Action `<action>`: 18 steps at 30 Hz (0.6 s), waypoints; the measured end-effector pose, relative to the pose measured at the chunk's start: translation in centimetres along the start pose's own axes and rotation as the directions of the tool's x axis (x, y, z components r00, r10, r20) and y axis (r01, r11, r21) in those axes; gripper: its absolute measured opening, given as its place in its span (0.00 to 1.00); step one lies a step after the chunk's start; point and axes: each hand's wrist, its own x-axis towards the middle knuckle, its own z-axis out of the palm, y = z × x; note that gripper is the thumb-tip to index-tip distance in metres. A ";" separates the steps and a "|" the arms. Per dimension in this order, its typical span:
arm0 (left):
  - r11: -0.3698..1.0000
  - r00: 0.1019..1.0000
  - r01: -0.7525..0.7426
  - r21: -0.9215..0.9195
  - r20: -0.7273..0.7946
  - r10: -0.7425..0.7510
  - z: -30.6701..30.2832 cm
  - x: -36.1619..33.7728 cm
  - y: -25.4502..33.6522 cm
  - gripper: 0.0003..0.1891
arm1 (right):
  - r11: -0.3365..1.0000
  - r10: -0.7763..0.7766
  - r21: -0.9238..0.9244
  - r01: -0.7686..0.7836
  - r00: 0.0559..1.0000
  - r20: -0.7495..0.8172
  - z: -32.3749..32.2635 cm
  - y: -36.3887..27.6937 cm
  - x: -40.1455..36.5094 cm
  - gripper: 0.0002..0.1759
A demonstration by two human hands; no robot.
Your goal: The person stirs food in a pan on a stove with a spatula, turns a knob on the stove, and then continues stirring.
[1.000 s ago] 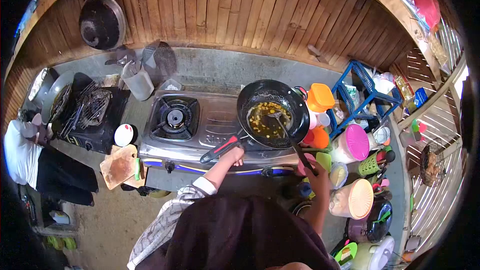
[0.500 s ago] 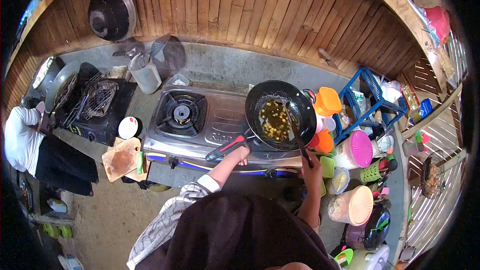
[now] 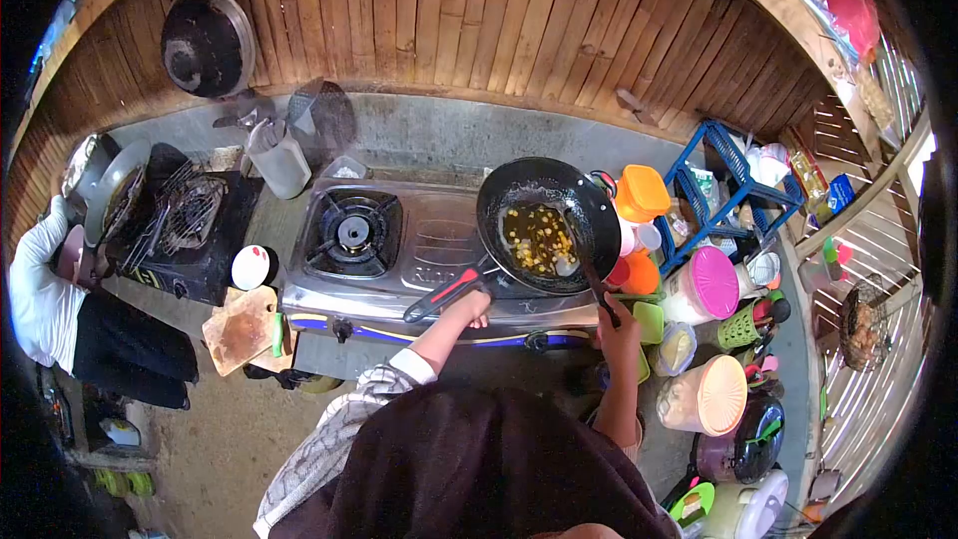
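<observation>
A black wok (image 3: 504, 195) sits on the stove's right burner with oil and small yellowish pieces (image 3: 539, 240) in it. My left hand (image 3: 475, 309) is closed at the wok handle (image 3: 444, 296), near its pan end; the curled fingers lie just under the grip and partly hidden. In my right hand (image 3: 620, 331) is the dark handle of a long spatula (image 3: 596, 284), which reaches over the wok's right side into the oil. Where its blade meets the pieces is hard to make out.
The stove's left burner (image 3: 352, 232) is bare. Left of it are a cutting board (image 3: 238, 331), a green-handled knife (image 3: 277, 334) and a second stove with a grate (image 3: 192, 215). Another person (image 3: 50, 269) stands far left. Tubs (image 3: 715, 284) and a blue rack (image 3: 733, 190) crowd the right.
The whole view has shifted slightly to the left. The spatula and my right hand have moved a little; my left hand remains at the wok handle. The other person's arm has shifted near the pan.
</observation>
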 end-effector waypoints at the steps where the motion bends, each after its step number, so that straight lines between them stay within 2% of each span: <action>1: 1.000 1.000 0.005 -0.012 -0.006 -0.005 0.0 -0.2 0.1 0.29 | 1.000 0.000 -0.016 0.000 1.000 -0.004 0.0 0.0 -0.1 0.17; 3: 1.000 1.000 0.007 -0.005 0.004 -0.007 -0.1 0.0 0.0 0.30 | 0.999 0.004 -0.032 -0.004 1.000 -0.009 -0.1 0.0 -0.3 0.16; 5: 1.000 1.000 0.009 0.005 0.019 -0.009 -0.2 0.2 -0.2 0.31 | 0.985 -0.159 -0.072 0.154 0.985 -0.065 -1.0 -1.3 -0.5 0.16; 6: 1.000 1.000 0.006 0.019 0.017 -0.006 -0.2 0.3 -0.3 0.32 | 0.986 -0.156 -0.073 0.151 0.986 -0.066 -1.3 -2.0 -0.6 0.16; 8: 0.999 1.000 0.003 0.034 0.016 -0.004 -0.2 0.2 -0.4 0.33 | 1.000 0.002 0.000 -0.002 1.000 -0.013 -2.2 -3.5 -0.9 0.16; 9: 1.000 1.000 -0.007 0.013 0.007 0.007 -0.3 -0.1 -0.3 0.32 | 1.000 0.002 -0.002 -0.002 1.000 -0.015 -2.8 -4.3 -1.1 0.16; 11: 1.000 1.000 -0.019 -0.005 -0.001 0.019 -0.4 -0.5 0.0 0.31 | 0.986 0.143 0.085 -0.142 0.990 -0.011 -4.2 -5.9 -1.5 0.15; 12: 1.000 1.000 -0.017 0.005 0.006 0.017 -0.4 -0.6 0.1 0.30 | 0.986 0.146 0.086 -0.144 0.989 -0.014 -5.2 -7.0 -1.6 0.15; 14: 1.000 1.000 -0.016 0.022 0.018 0.016 -0.4 -0.8 0.1 0.30 | 0.973 0.231 -0.045 -0.228 0.970 0.076 -7.1 -8.8 -1.8 0.15; 18: 0.998 0.999 -0.044 0.038 -0.007 0.044 -0.3 -0.9 0.0 0.31 | 0.969 0.246 -0.011 -0.246 0.967 0.066 -9.1 -8.4 -3.3 0.15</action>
